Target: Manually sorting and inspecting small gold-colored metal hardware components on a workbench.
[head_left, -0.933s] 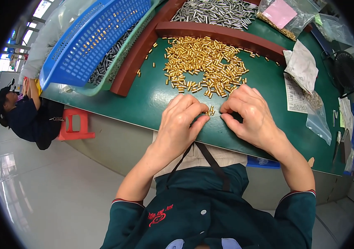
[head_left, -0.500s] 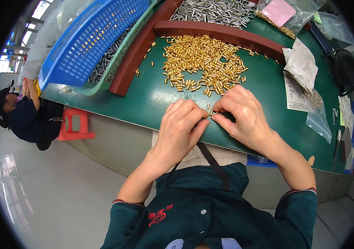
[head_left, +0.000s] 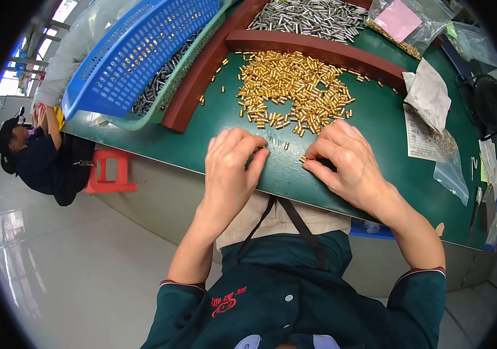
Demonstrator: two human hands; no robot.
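Observation:
My right hand (head_left: 346, 161) pinches a small gold metal cylinder (head_left: 303, 159) between thumb and forefinger, just above the green tabletop (head_left: 371, 122). To its left is my left hand (head_left: 231, 166), thumb and forefinger apart with nothing visible between them; its other fingers curl and are partly hidden. One loose gold cylinder (head_left: 286, 145) stands or lies on the table between the hands. Beyond them spreads a heap of similar gold cylinders (head_left: 295, 81), a few scattered round its edges.
Dark red bars (head_left: 318, 46) border the heap at the back and left. Behind them lie silver pins (head_left: 312, 20). A blue basket (head_left: 114, 75) leans over a green basket (head_left: 161, 104) of dark parts. Cloth (head_left: 429, 93), bags and a fan (head_left: 490, 104) are at right; a person (head_left: 39, 157) sits far left.
My hands have parted: the left moved left and its thumb and forefinger opened, the right shifted slightly right with a gold cylinder. One cylinder stays on the table between them.

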